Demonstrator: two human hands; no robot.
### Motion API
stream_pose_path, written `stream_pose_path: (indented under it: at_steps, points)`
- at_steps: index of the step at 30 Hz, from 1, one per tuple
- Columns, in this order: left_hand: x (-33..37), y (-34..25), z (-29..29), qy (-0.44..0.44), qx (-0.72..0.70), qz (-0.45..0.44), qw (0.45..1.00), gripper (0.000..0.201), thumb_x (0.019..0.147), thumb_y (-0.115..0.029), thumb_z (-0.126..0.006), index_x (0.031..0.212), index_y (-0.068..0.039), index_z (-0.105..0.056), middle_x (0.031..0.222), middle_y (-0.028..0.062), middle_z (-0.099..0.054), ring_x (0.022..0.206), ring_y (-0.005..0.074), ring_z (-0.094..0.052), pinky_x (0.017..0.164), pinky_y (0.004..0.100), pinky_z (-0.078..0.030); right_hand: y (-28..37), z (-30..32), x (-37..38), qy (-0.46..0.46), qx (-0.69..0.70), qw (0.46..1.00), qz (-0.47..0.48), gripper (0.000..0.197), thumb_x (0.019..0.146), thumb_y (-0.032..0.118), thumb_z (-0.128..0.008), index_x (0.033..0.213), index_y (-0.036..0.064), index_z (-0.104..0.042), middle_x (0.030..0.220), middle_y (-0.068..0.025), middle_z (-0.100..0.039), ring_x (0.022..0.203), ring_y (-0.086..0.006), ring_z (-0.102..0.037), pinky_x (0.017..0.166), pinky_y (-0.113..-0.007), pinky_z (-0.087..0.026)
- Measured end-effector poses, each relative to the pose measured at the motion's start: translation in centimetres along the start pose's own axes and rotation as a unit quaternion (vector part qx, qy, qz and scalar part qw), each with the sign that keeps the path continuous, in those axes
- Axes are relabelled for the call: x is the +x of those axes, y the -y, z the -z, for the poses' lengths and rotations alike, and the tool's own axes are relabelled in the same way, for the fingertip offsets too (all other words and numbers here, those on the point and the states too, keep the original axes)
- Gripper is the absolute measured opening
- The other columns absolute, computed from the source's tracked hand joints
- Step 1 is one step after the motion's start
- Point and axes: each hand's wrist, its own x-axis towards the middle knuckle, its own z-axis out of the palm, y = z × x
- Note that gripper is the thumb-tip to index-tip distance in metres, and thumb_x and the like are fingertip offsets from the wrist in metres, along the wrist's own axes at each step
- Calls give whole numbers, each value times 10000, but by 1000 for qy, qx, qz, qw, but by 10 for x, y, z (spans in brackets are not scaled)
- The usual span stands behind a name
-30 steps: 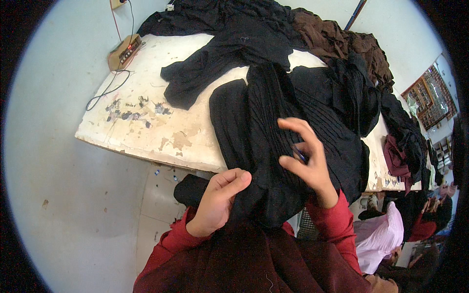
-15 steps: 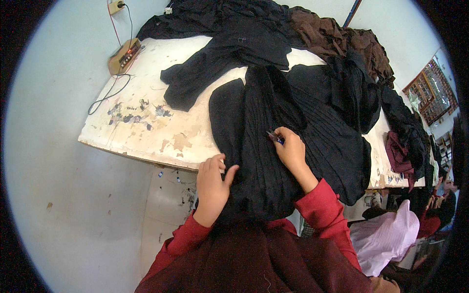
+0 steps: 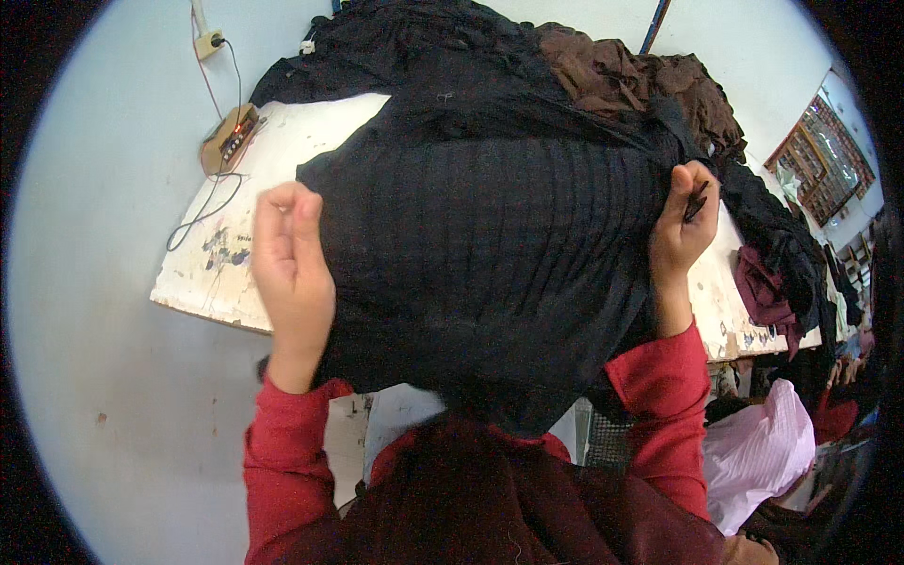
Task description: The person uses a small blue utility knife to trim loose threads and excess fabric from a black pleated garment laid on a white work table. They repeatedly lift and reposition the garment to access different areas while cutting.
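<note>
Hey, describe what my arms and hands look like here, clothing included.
Your left hand and right hand are bare, without gloves. Both arms wear loose red sleeves, wrinkled, with cuffs ending short of the wrists.

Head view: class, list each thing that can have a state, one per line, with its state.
Black pleated cloth: spread between both hands
Left hand: closed on its left edge
Right hand: closed on its right edge, also holding a dark tool
Brown cloth: crumpled
Maroon cloth: crumpled
Tabletop: stained
Black plug: in wall socket
</note>
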Motion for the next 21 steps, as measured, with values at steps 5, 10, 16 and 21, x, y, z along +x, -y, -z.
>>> stream_pose_path:
  at_steps: [5, 10, 16, 21]
  points:
    - [40, -15, -10, 70, 0, -133, 989, 343, 921, -191, -675, 1133, -3, -483, 912, 45, -543, 759, 122, -513, 718, 248, -439, -49, -11, 31, 63, -71, 987, 133, 157, 891, 138, -694, 1016, 79, -620, 886, -76, -694, 724, -200, -688, 653, -276, -521]
    - [-2, 64, -29, 264, 163, 185, 932, 968, 759, -470, -783, 1400, 33, -260, 1326, 289, -493, 1233, 383, -504, 1047, 409, -387, -37, -37, 3, 269, -148, 945, -116, 431, 835, 301, -725, 1211, 150, -582, 1031, -96, -650, 908, -296, -656, 753, -376, -523]
    - [-50, 83, -7, 297, -47, 388, 871, 535, 912, -299, -667, 1272, 72, -530, 1188, 173, -639, 1112, 252, -590, 984, 345, -429, 31, 21, -107, 499, -102, 849, -139, 587, 806, 406, -723, 1313, 174, -538, 1211, -89, -566, 922, -318, -656, 726, -394, -557]
    - [-66, 86, 18, 298, 177, 220, 912, 519, 861, -303, -726, 1186, 73, -577, 1083, 207, -682, 979, 266, -663, 879, 352, -495, -14, 58, -125, 514, -144, 836, -122, 580, 773, 474, -730, 1248, 168, -598, 1241, -27, -568, 917, -275, -673, 701, -366, -562]
